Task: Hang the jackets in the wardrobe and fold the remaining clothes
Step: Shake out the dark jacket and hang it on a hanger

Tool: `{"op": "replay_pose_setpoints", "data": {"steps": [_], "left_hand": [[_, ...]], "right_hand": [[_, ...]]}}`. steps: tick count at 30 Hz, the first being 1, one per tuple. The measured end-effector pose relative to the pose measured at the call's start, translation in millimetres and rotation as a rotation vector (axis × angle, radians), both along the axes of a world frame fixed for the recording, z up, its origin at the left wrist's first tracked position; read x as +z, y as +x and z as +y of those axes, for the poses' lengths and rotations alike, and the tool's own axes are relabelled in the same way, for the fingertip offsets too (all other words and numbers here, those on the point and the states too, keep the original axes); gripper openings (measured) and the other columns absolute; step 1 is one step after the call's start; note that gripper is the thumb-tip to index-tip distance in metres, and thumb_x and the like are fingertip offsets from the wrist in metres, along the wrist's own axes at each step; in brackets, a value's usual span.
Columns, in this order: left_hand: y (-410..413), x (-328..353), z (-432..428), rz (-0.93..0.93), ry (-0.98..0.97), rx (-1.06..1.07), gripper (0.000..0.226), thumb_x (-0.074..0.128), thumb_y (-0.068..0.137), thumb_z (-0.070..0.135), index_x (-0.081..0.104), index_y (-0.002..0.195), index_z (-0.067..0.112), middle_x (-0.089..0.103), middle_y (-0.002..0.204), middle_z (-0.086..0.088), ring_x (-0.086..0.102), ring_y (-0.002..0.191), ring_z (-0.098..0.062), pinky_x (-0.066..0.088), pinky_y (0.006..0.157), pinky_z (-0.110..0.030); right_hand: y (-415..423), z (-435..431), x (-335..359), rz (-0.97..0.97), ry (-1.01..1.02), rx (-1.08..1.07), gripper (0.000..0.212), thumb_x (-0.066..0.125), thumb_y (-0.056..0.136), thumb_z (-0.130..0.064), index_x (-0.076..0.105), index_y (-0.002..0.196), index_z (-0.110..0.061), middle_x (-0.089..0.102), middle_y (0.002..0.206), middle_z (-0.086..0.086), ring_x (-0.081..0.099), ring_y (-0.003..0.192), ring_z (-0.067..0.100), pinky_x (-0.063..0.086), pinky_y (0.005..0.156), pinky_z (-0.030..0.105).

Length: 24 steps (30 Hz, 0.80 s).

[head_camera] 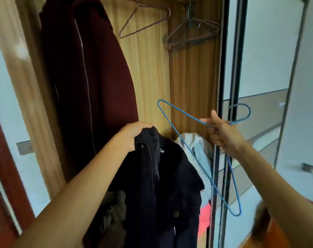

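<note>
The dark jacket (170, 176) is hanging in the air in front of the open wardrobe (152, 68), bunched at the collar, its body drooping straight down with the zip and a button facing out. The left hand (134, 135) is gripping that collar from above, fingers curled tight over the wad of cloth. It looks like thick, soft, fairly heavy stuff that is sagging under its own weight, so I would say the collar and shoulders are the places to hold it, never the hem or a sleeve.

Just to the right, the right hand (223, 135) is holding a blue wire hanger (202, 168) by the wires near its neck, tilted so the hook is pointing right and one shoulder tip up to the left. The hand is blurred, so I cannot tell exactly how the fingers are lying. The wire looks thin, light and springy, and it may well bend under this jacket.

Hanger and jacket are near each other but not yet joined; threading a shoulder seems to be the step in hand.

Behind, a maroon coat (98, 68) is already hanging to the left, empty hangers (191, 31) are waiting on the rail, and loose clothes (198, 147) are lying heaped low inside
</note>
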State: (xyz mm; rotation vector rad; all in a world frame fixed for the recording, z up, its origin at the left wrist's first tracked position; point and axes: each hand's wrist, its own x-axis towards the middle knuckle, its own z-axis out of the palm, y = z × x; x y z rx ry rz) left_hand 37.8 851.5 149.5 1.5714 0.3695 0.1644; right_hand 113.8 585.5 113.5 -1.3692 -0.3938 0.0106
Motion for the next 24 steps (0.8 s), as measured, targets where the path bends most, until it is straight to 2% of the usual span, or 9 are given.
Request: {"op": "replay_pose_setpoints", "data": {"steps": [1,5,9,13,17,19,21,23,24], "left_hand": [[0,-6,-9,0.025,-0.009,0.006,0.008,0.075,0.084,0.015,0.07,0.082,0.009,0.071,0.087,-0.014,0.066,0.071,-0.026,0.057,0.069,-0.037],[-1,-43,-67,0.15,0.079,-0.115,0.023,0.064,0.09,0.011,0.059,0.068,0.008,0.059,0.046,-0.005,0.057,0.042,-0.017,0.048,0.043,-0.019],[3,-72,-118,0.217,0.105,-0.137,0.022,0.061,0.092,0.01,0.058,0.07,0.006,0.058,0.042,-0.006,0.057,0.033,-0.016,0.046,0.036,-0.017],[1,-73,-172,0.273,0.171,-0.225,0.01,0.068,0.087,0.015,0.063,0.086,0.007,0.062,0.065,-0.009,0.059,0.051,-0.022,0.049,0.049,-0.025],[-12,-75,-243,0.312,0.271,-0.328,0.025,0.08,0.074,0.021,0.069,0.091,0.007,0.068,0.089,-0.013,0.065,0.073,-0.028,0.054,0.067,-0.03],[-19,-82,-268,0.336,0.306,-0.361,0.056,0.089,0.052,0.028,0.073,0.102,0.008,0.073,0.104,-0.015,0.07,0.094,-0.033,0.055,0.09,-0.039],[-23,-88,-287,0.337,0.275,-0.365,0.071,0.089,0.043,0.028,0.073,0.11,0.009,0.072,0.111,-0.018,0.069,0.101,-0.034,0.051,0.097,-0.046],[-24,-94,-305,0.346,0.297,-0.385,0.064,0.09,0.045,0.03,0.074,0.104,0.01,0.072,0.109,-0.016,0.069,0.099,-0.033,0.052,0.097,-0.045],[-28,-96,-317,0.341,0.297,-0.409,0.05,0.089,0.054,0.028,0.075,0.097,0.008,0.073,0.103,-0.014,0.069,0.091,-0.031,0.055,0.09,-0.04]], "right_hand": [[-11,-20,-10,0.023,-0.017,-0.013,0.049,0.046,0.097,-0.056,0.074,0.101,-0.015,0.029,0.055,-0.007,0.017,0.04,0.004,0.011,0.034,0.016],[-53,-96,-48,0.078,-0.21,-0.023,0.046,0.05,0.096,-0.053,0.073,0.102,-0.013,0.022,0.059,-0.003,0.017,0.044,0.006,0.012,0.035,0.016],[-80,-164,-80,0.071,-0.355,-0.065,0.049,0.053,0.097,-0.048,0.072,0.105,-0.004,0.024,0.062,0.002,0.02,0.049,0.01,0.018,0.036,0.016],[-93,-209,-102,0.096,-0.423,-0.04,0.049,0.054,0.094,-0.052,0.078,0.098,-0.009,0.033,0.059,0.004,0.025,0.049,0.012,0.022,0.04,0.019],[-96,-220,-119,0.055,-0.492,-0.063,0.048,0.053,0.095,-0.055,0.079,0.089,-0.014,0.04,0.057,0.004,0.032,0.045,0.01,0.025,0.044,0.022],[-95,-225,-123,0.014,-0.516,-0.173,0.038,0.05,0.099,-0.046,0.072,0.099,-0.016,0.048,0.056,0.001,0.039,0.037,0.004,0.032,0.044,0.018],[-94,-233,-129,0.016,-0.525,-0.259,0.025,0.048,0.101,-0.033,0.061,0.112,-0.015,0.057,0.061,0.003,0.047,0.039,0.003,0.037,0.049,0.02],[-99,-234,-133,-0.03,-0.564,-0.268,0.025,0.044,0.1,-0.02,0.051,0.124,-0.014,0.062,0.071,0.005,0.054,0.052,0.006,0.044,0.059,0.024],[-104,-229,-136,-0.082,-0.593,-0.258,0.03,0.043,0.099,-0.015,0.047,0.128,-0.014,0.062,0.079,0.005,0.056,0.063,0.012,0.047,0.067,0.028]]}}
